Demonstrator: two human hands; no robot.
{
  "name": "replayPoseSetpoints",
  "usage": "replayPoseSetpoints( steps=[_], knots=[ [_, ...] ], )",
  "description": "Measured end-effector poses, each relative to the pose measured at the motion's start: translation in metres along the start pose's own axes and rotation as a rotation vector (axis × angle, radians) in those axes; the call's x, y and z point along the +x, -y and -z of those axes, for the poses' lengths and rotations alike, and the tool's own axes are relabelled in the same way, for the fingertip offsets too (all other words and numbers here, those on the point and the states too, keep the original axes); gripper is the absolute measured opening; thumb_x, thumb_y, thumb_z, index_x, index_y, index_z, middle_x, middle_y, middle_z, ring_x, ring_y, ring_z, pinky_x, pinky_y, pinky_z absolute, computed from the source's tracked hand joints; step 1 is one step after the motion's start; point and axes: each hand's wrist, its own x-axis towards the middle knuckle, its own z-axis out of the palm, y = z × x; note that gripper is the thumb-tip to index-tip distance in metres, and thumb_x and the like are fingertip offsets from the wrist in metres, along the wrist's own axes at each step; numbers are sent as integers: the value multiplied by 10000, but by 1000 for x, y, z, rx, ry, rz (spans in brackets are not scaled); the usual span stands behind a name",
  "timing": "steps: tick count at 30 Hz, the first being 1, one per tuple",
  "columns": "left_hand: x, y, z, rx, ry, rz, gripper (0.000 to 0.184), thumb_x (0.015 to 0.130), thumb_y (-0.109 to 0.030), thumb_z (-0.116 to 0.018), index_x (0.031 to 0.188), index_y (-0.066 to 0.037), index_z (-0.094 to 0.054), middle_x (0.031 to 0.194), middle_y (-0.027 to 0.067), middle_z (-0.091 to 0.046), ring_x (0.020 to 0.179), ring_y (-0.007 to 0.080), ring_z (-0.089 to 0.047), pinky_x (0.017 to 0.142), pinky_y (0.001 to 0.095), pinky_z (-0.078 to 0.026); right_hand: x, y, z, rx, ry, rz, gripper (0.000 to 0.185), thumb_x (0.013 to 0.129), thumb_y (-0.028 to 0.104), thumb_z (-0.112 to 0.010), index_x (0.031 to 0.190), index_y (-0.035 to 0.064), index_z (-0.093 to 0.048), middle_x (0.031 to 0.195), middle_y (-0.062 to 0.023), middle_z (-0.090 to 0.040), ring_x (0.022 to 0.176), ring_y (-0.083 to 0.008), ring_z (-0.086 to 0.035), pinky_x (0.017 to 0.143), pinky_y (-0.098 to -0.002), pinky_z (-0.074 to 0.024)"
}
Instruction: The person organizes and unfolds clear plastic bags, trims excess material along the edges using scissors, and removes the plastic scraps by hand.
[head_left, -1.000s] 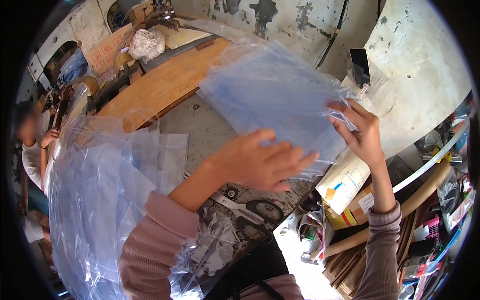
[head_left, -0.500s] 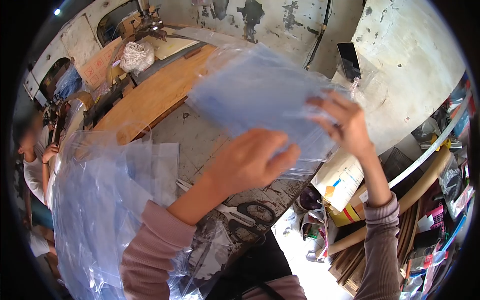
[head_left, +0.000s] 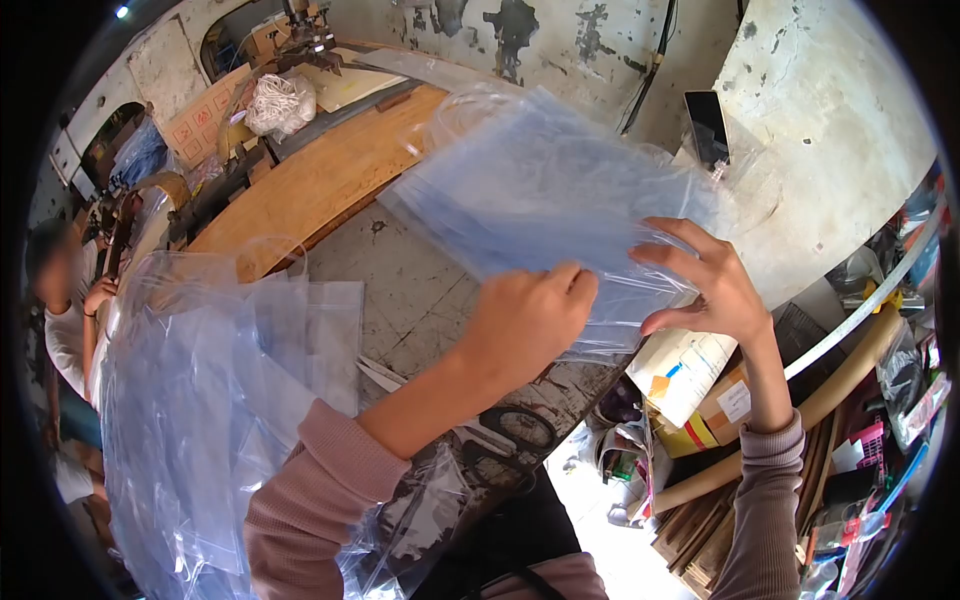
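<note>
A stack of clear bluish plastic bags with looped handles lies on the worktable in front of me. My left hand is closed at the stack's near edge, thumb against the curled fingers, pinching the plastic there. At the right end of the stack, my right hand has its fingers curved over the plastic, thumb well apart from them. Below my left forearm lie scissors with black handles, their blades partly covered by the arm. A larger heap of similar plastic bags spreads over the left side.
Behind the stack runs a wooden board. A phone rests on the pale surface at the back right. Boxes, a long cardboard tube and clutter stand beyond the table's right edge. Another person is at the far left.
My right hand has spread its thumb away from its fingers and shifted slightly right and down. My left hand has moved a little right, staying closed. The stack's near edge lies flatter.
</note>
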Motion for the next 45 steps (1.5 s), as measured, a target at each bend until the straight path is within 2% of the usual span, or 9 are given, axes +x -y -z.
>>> replayPoseSetpoints(
  steps=[4,6,10,18,27,36,40,42,45],
  knots=[
    [3,0,5,-15,-48,15,131,753,-165,-665,800,-79,-579,739,24,-556,583,165,-584,538,308,-474,2,-1,-3,-91,-24,-27,390,610,45,-708,988,104,-634,1080,-111,-594,893,-307,-614,710,-359,-523],
    [6,6,1,-56,-396,-245,188,754,-199,-673,861,-64,-597,805,50,-560,679,178,-588,588,321,-478,5,-9,-5,-4,-116,-77,410,615,-11,-676,1009,92,-625,1065,-130,-592,886,-313,-612,707,-356,-512],
    [-2,2,-2,62,-199,-327,261,749,-231,-680,928,-53,-612,861,74,-562,757,205,-584,634,334,-479,6,-10,-3,31,-183,-100,458,609,-51,-645,1043,90,-612,1050,-137,-591,879,-314,-611,708,-356,-506],
    [5,0,-9,-260,178,58,268,752,-284,-682,876,-53,-627,741,36,-564,583,228,-586,545,329,-476,7,-9,-2,54,-53,-87,456,625,-69,-629,1053,91,-610,1054,-137,-591,862,-325,-609,718,-378,-517],
    [21,-1,-2,295,-151,-264,216,634,-115,-626,837,-71,-567,651,-8,-500,474,99,-539,451,231,-451,10,-5,0,152,-2,-115,393,683,-8,-671,1061,78,-606,1037,-131,-597,844,-311,-614,689,-349,-514],
    [17,24,-1,57,-368,-456,185,784,-228,-655,888,-84,-604,794,11,-558,502,103,-519,472,220,-435,14,-4,-5,129,-76,-118,339,688,79,-726,1007,44,-617,948,-125,-617,770,-306,-614,655,-340,-488],
    [12,36,0,64,-354,-628,168,669,-175,-657,799,-103,-578,774,-1,-513,586,81,-557,502,195,-429,10,-7,-10,158,-121,-180,316,703,78,-717,1002,42,-619,945,-128,-618,760,-315,-613,654,-339,-485],
    [14,38,-3,-71,39,-545,152,793,-258,-639,789,-118,-578,743,-6,-523,529,102,-547,462,228,-438,10,-7,-8,143,-120,-168,299,718,95,-707,999,41,-621,969,-133,-615,777,-319,-611,656,-335,-485],
    [8,33,0,126,-43,-505,161,802,-235,-630,770,-97,-553,679,-5,-498,531,117,-555,451,239,-445,9,-7,-7,127,-54,-135,337,705,136,-723,1011,42,-618,1008,-140,-606,821,-324,-607,680,-336,-485]
  ],
)
